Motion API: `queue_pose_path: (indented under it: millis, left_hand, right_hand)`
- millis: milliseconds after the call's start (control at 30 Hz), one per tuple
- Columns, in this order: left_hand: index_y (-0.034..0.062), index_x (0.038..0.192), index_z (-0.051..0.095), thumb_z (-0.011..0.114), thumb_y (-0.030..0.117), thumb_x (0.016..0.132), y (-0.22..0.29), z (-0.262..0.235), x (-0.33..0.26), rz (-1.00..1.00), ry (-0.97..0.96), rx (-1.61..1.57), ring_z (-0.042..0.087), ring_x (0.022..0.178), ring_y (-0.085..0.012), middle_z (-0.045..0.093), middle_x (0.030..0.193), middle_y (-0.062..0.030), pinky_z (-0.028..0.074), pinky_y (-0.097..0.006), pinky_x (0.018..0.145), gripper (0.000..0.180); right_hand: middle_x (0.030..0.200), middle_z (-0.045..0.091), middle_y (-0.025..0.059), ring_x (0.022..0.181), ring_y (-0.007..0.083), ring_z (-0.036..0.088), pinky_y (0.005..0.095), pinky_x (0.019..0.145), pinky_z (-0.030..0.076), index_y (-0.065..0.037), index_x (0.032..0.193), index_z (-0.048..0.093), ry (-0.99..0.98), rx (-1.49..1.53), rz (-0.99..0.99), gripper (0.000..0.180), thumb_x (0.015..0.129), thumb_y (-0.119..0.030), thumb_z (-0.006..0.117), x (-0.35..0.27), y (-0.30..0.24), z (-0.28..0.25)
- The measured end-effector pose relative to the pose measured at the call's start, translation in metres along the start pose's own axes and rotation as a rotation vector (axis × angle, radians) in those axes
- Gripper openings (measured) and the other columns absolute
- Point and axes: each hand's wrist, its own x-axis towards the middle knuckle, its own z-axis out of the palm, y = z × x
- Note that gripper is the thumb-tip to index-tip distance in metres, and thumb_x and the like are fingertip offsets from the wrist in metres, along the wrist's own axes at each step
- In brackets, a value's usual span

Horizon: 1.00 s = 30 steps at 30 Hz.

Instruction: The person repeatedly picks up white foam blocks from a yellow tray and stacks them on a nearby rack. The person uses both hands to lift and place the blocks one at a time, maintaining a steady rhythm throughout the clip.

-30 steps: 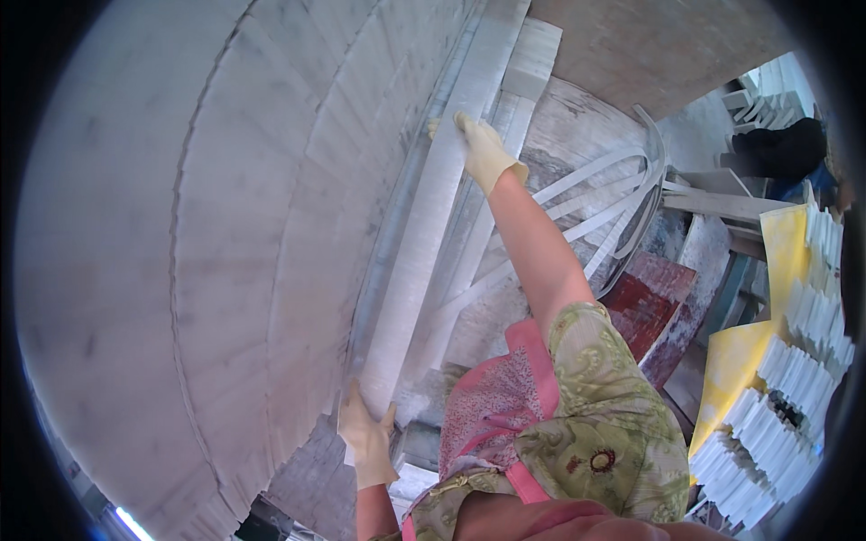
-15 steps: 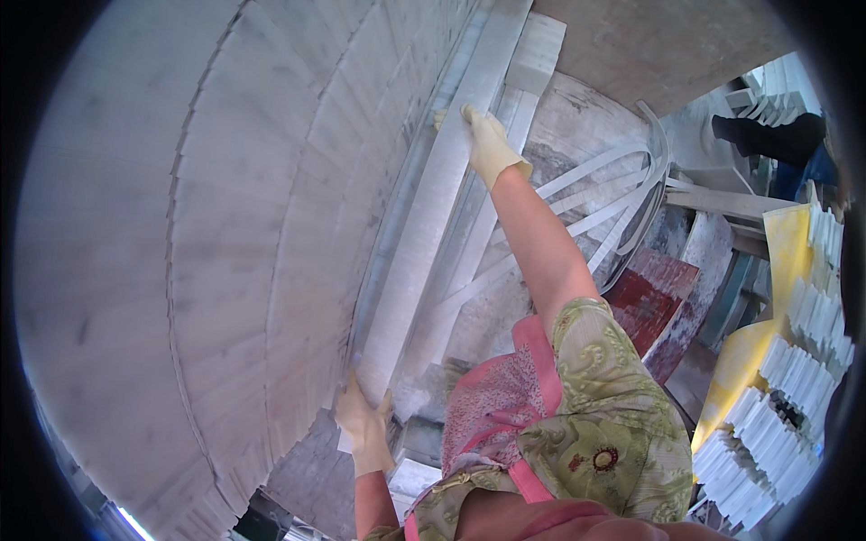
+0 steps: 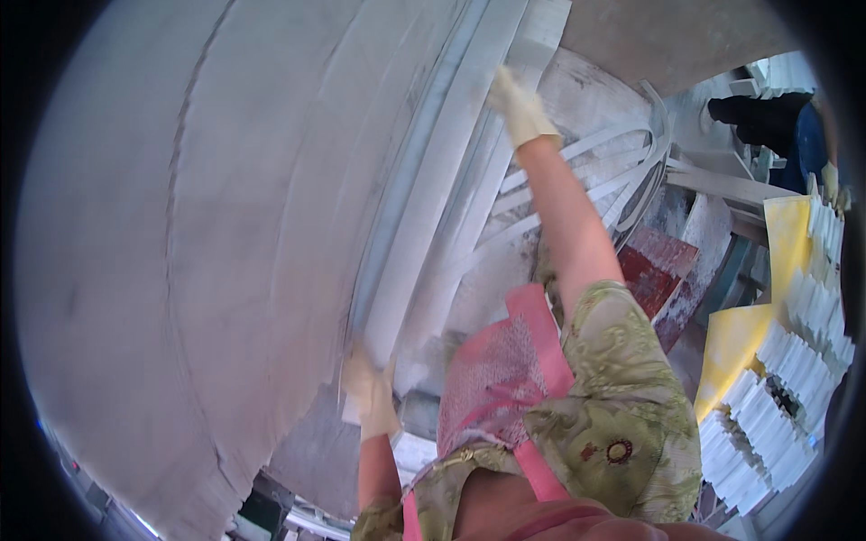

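A long pale grey board [image 3: 433, 180] lies lengthwise beside a tall stack of thin grey sheets [image 3: 253, 225]. At its near end my left hand [image 3: 368, 392], in a cream glove, grips the end corner, thumb on one side and fingers on the other. My right hand [image 3: 521, 106], also gloved and smeared by motion, is at the right edge of the board's far part; its fingers are too blurred to read. To the right of the board lies another pale strip [image 3: 474, 212], with a pale block [image 3: 541, 41] at its far end.
Loose white bands [image 3: 595, 149] loop over the worn surface to the right. Beyond them are a red-brown panel [image 3: 654, 270] and piles of white strips [image 3: 767, 406] with yellow sheets [image 3: 735, 352]. Another person [image 3: 785, 135] in dark clothing is at the far right.
My right hand has shifted up and right, from around the board to its right edge. My left hand stays at the near end, slightly higher in view. The view has shifted a little.
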Motion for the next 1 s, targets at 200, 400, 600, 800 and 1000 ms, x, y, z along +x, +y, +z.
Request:
queue_pose_path:
  millis: [200, 400, 600, 800, 1000]
  left_hand:
    - [0.0054, 0.149, 0.044, 0.085, 0.044, 0.074, -0.013, 0.026, 0.007, 0.070, 0.011, -0.058, 0.059, 0.122, -0.0401, 0.061, 0.132, -0.0231, 0.049, -0.051, 0.099, 0.094]
    - [0.0036, 0.151, 0.040, 0.083, 0.041, 0.080, -0.010, 0.030, 0.002, 0.082, -0.023, -0.179, 0.054, 0.130, -0.0377, 0.056, 0.141, -0.0207, 0.047, -0.053, 0.103, 0.091]
    - [0.0018, 0.148, 0.041, 0.083, 0.037, 0.081, -0.013, 0.025, 0.011, 0.105, -0.012, -0.193, 0.056, 0.127, -0.0354, 0.060, 0.132, -0.0190, 0.051, -0.048, 0.099, 0.087]
    - [-0.0002, 0.138, 0.047, 0.085, 0.039, 0.078, -0.021, 0.024, 0.026, 0.195, 0.007, -0.163, 0.063, 0.118, -0.0322, 0.063, 0.126, -0.0160, 0.057, -0.044, 0.091, 0.082]
    - [-0.0006, 0.140, 0.045, 0.086, 0.043, 0.077, -0.018, 0.024, 0.026, 0.225, 0.013, -0.150, 0.062, 0.120, -0.0316, 0.061, 0.131, -0.0177, 0.055, -0.043, 0.095, 0.087]
  right_hand:
    - [0.140, 0.057, 0.0214, 0.127, 0.0291, 0.059, 0.0372, 0.107, 0.050, 0.006, 0.145, 0.042, 0.170, -0.082, -0.048, 0.059, 0.105, -0.035, 0.057, -0.137, -0.052, -0.136]
    - [0.131, 0.065, 0.0172, 0.114, 0.0283, 0.067, 0.0369, 0.096, 0.056, 0.001, 0.137, 0.052, 0.385, 0.010, 0.221, 0.044, 0.104, -0.028, 0.059, -0.343, -0.031, -0.285]
    - [0.114, 0.072, 0.0151, 0.096, 0.0264, 0.070, 0.0385, 0.087, 0.057, -0.001, 0.121, 0.063, 0.383, 0.202, 0.329, 0.034, 0.104, -0.029, 0.055, -0.533, 0.021, -0.337]
    - [0.082, 0.070, 0.0119, 0.067, 0.0251, 0.067, 0.0377, 0.063, 0.057, -0.004, 0.097, 0.068, 0.345, -0.558, 0.349, 0.018, 0.098, -0.020, 0.057, -0.577, 0.021, -0.305]
    - [0.087, 0.071, 0.0124, 0.066, 0.0257, 0.066, 0.0389, 0.063, 0.059, -0.004, 0.103, 0.067, 0.552, 0.100, 0.548, 0.017, 0.098, -0.018, 0.059, -0.571, 0.017, -0.299]
